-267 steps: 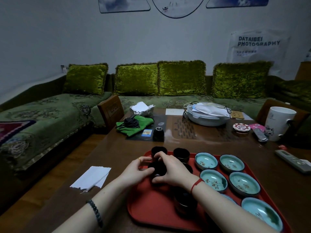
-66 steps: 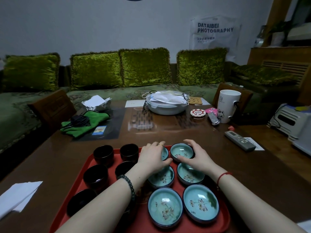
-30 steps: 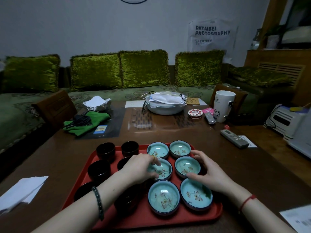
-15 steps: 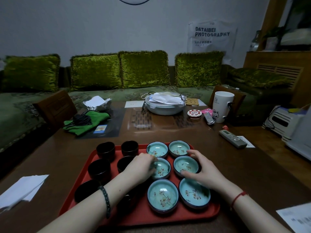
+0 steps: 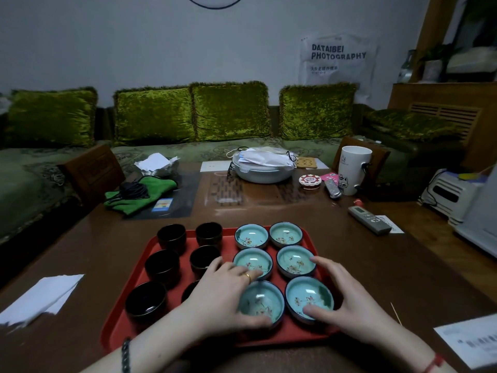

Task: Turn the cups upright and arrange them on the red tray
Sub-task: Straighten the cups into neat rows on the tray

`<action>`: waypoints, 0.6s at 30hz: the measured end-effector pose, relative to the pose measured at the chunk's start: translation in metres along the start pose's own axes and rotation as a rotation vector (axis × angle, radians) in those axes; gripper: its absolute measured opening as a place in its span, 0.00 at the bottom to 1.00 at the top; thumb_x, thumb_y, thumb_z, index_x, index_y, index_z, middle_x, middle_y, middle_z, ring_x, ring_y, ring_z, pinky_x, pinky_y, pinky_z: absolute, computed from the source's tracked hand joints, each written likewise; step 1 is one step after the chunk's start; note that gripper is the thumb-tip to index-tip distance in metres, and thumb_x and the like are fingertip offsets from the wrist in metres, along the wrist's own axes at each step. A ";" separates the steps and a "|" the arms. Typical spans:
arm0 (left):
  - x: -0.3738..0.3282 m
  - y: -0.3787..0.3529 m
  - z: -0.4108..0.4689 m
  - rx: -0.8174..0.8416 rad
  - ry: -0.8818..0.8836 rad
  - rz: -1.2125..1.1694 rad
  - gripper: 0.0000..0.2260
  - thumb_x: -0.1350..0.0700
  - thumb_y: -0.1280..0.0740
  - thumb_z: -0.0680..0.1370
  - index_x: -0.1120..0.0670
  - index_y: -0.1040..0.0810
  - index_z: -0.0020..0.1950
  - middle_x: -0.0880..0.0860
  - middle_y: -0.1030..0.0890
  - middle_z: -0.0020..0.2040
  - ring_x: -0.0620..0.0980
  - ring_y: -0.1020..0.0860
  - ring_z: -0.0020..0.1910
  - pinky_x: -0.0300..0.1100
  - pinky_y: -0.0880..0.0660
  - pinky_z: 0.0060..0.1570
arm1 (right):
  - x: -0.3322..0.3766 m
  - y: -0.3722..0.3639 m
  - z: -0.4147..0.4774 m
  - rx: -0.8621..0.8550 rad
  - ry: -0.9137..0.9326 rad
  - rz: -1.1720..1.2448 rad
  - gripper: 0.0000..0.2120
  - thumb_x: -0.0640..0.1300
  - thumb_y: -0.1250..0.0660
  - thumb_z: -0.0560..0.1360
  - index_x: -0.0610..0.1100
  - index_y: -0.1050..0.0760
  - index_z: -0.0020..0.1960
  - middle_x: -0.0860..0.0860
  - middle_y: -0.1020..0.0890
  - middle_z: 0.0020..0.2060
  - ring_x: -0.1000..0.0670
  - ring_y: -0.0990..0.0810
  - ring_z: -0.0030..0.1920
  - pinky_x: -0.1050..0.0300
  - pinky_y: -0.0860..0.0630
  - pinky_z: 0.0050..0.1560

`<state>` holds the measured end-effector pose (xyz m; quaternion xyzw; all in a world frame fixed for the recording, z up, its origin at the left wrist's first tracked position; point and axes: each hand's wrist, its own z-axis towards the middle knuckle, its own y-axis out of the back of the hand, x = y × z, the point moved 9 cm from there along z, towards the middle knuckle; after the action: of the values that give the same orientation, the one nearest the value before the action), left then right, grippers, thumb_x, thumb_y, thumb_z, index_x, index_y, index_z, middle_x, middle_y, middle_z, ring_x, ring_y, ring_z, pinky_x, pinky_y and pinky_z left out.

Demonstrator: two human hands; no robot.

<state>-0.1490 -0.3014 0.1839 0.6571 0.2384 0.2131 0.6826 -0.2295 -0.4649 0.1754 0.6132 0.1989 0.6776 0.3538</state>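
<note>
The red tray (image 5: 126, 316) lies on the brown table near me. On its left half stand several dark cups (image 5: 162, 265), all upright. Its right half holds several pale green cups with flower patterns (image 5: 286, 233), upright in two columns. My left hand (image 5: 223, 294) wraps around the near-left green cup (image 5: 259, 302), thumb at its front rim and fingers over its far side. My right hand (image 5: 347, 300) cups the near-right green cup (image 5: 309, 297), thumb on its front rim. One dark cup is partly hidden behind my left hand.
A white paper (image 5: 40, 294) lies left of the tray, another sheet (image 5: 468, 343) at the near right. A remote (image 5: 369, 219), a white mug (image 5: 352, 169), a lidded white pot (image 5: 262, 168) and a green cloth (image 5: 139, 192) sit further back. Green sofas ring the table.
Both hands have come back toward me from the middle row of green cups to the nearest row. The tray's cups keep their arrangement.
</note>
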 end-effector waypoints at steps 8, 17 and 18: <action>-0.004 -0.008 -0.012 0.010 0.040 -0.029 0.37 0.30 0.42 0.68 0.45 0.42 0.72 0.46 0.32 0.69 0.45 0.38 0.71 0.50 0.56 0.74 | 0.007 -0.009 -0.016 -0.089 0.022 0.004 0.34 0.56 0.26 0.63 0.68 0.43 0.60 0.69 0.35 0.60 0.68 0.35 0.62 0.69 0.39 0.61; 0.002 0.013 -0.029 -0.143 0.033 -0.102 0.36 0.30 0.43 0.69 0.43 0.45 0.73 0.42 0.37 0.72 0.41 0.44 0.72 0.46 0.58 0.74 | 0.028 -0.010 -0.013 -0.105 0.065 -0.002 0.32 0.57 0.26 0.63 0.68 0.42 0.59 0.70 0.35 0.59 0.70 0.35 0.61 0.71 0.37 0.57; 0.008 0.022 -0.034 -0.194 0.037 -0.131 0.35 0.30 0.43 0.69 0.43 0.45 0.73 0.41 0.37 0.72 0.40 0.44 0.72 0.44 0.58 0.73 | 0.036 -0.012 -0.010 -0.097 0.083 0.006 0.32 0.57 0.26 0.63 0.68 0.42 0.59 0.71 0.35 0.59 0.70 0.36 0.62 0.71 0.37 0.57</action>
<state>-0.1631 -0.2682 0.2046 0.5669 0.2717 0.2024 0.7508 -0.2364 -0.4291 0.1899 0.5673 0.1783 0.7124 0.3725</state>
